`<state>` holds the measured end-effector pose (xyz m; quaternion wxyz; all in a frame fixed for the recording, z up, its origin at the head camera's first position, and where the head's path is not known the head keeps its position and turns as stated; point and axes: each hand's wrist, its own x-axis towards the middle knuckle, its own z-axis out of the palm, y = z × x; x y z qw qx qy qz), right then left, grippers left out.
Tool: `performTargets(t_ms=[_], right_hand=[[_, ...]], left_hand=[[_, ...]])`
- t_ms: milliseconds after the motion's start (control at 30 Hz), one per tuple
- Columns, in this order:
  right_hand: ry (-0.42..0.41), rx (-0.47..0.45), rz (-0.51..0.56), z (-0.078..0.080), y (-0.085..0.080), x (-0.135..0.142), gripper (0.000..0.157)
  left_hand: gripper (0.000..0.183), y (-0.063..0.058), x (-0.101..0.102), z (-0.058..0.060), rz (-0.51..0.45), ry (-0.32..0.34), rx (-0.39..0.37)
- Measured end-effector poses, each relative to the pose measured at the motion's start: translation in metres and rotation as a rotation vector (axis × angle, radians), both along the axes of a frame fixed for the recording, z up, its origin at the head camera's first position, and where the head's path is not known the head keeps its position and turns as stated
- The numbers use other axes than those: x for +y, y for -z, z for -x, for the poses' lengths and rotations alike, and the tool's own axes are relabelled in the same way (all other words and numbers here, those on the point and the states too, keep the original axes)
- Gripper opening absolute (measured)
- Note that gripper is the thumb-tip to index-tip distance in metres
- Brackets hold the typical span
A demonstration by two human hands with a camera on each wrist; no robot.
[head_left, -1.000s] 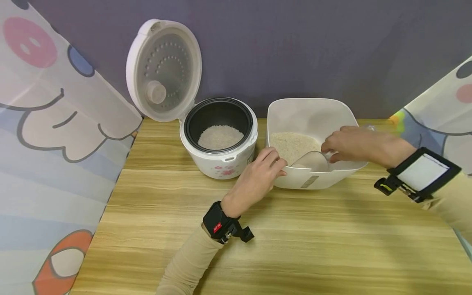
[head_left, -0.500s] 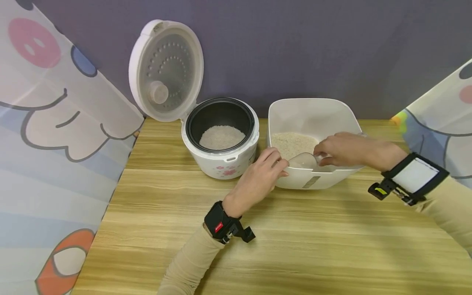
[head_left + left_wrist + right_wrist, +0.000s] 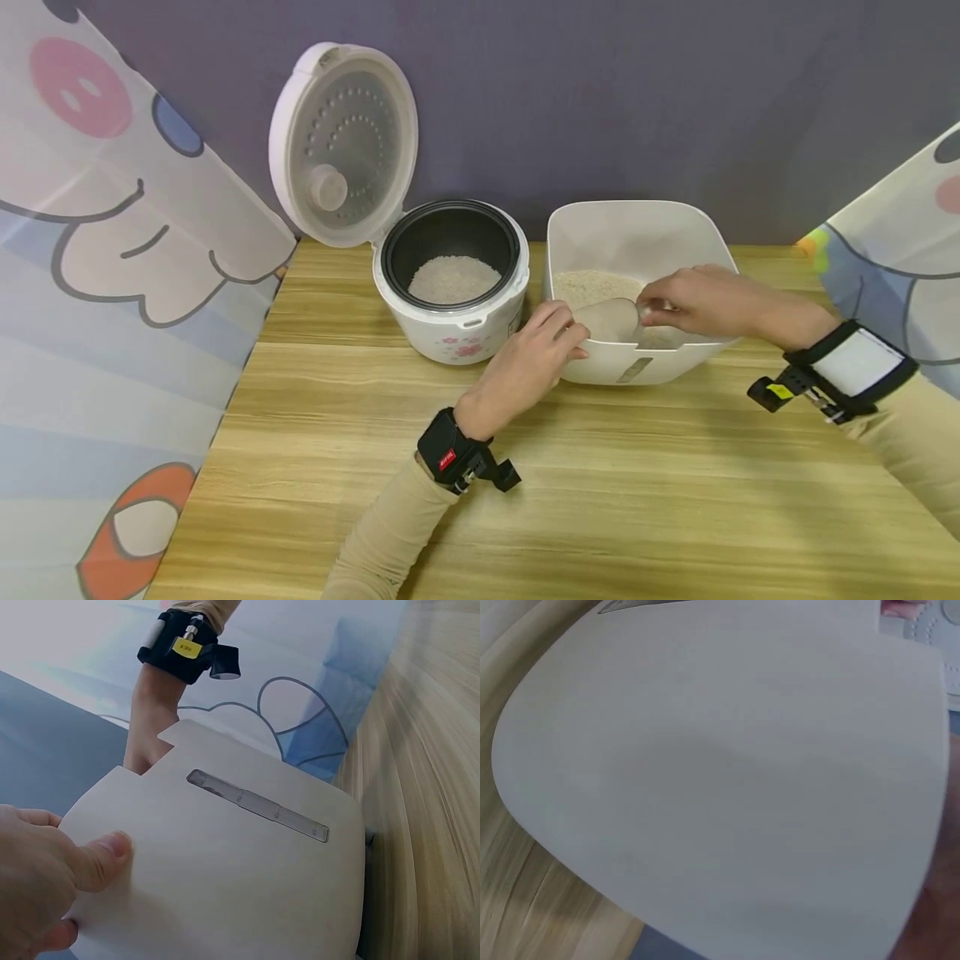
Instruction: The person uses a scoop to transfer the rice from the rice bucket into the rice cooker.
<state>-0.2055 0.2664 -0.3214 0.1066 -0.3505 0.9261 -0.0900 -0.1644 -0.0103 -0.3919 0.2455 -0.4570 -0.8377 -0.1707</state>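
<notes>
While the left hand (image 3: 528, 358) pinches the near-left rim of the white bin (image 3: 633, 221), thumb against its outer wall, the right hand (image 3: 697, 300) grips the scoop (image 3: 609, 320) by its handle, bowl inside the bin among loose grain (image 3: 591, 286). Step in hand, as I judge it remotely: scooping; fill of the bowl, hard for me to tell. Next move, I reckon: a level lift over the rim, towards the open rice cooker (image 3: 427, 337) just left on the surface (image 3: 600, 492).
</notes>
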Motion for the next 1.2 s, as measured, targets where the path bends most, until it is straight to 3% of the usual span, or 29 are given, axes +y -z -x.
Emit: performTargets(t_ms=[667, 900, 1200], right_hand=[[0.066, 0.109, 0.098, -0.010, -0.011, 0.015, 0.020], [0.209, 0.058, 0.112, -0.018, -0.016, 0.014, 0.025], [0.310, 0.051, 0.118, -0.021, -0.018, 0.019, 0.033]], left_hand=[[0.013, 0.000, -0.001, 0.001, -0.002, 0.004, 0.001], [0.014, -0.001, -0.002, 0.000, 0.020, -0.016, 0.038], [0.013, -0.002, -0.001, -0.001, 0.026, -0.004, 0.031]])
